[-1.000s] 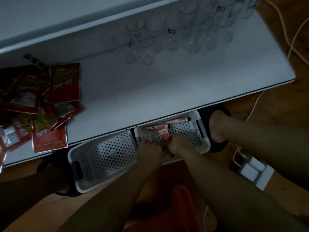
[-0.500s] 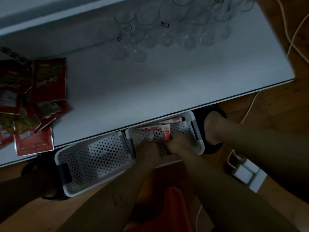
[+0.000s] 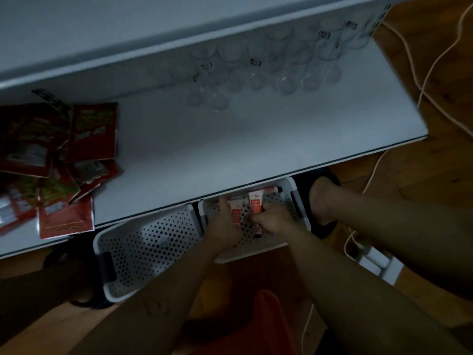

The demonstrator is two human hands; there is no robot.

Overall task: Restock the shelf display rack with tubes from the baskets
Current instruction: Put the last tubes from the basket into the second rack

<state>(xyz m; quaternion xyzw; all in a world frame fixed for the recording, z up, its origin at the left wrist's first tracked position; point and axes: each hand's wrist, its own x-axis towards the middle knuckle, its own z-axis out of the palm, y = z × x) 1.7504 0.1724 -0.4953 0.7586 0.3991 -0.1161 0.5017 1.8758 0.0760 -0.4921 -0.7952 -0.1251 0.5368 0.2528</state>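
Gripping tubes, both hands, inside the right-hand basket (image 3: 294, 198) on the floor. Left hand (image 3: 224, 226): grip closed round a white-and-red tube (image 3: 236, 211), thumb raised beside it. Right hand (image 3: 272, 220): fingers curled tight on the lower end of a second tube (image 3: 256, 203), which stands up from the fist. We judge both are held by the lower end so the tops stay free for setting upright on the shelf.

Further stock: one more tube (image 3: 271, 188) lies flat at the basket's far wall, half under the shelf edge.

Left-hand basket (image 3: 148, 242): perforated white, just beside the first, apparently empty.

Shelf (image 3: 204, 149): white board overhanging both baskets, so our hands must draw back before lifting. Red snack packets (image 3: 76, 139) heaped at its left; clear glasses (image 3: 256, 67) ranked at the rear; bare middle free for tubes.

Surroundings: slippered foot (image 3: 320, 203) touching the right basket, white cables (image 3: 422, 80) on wooden floor.
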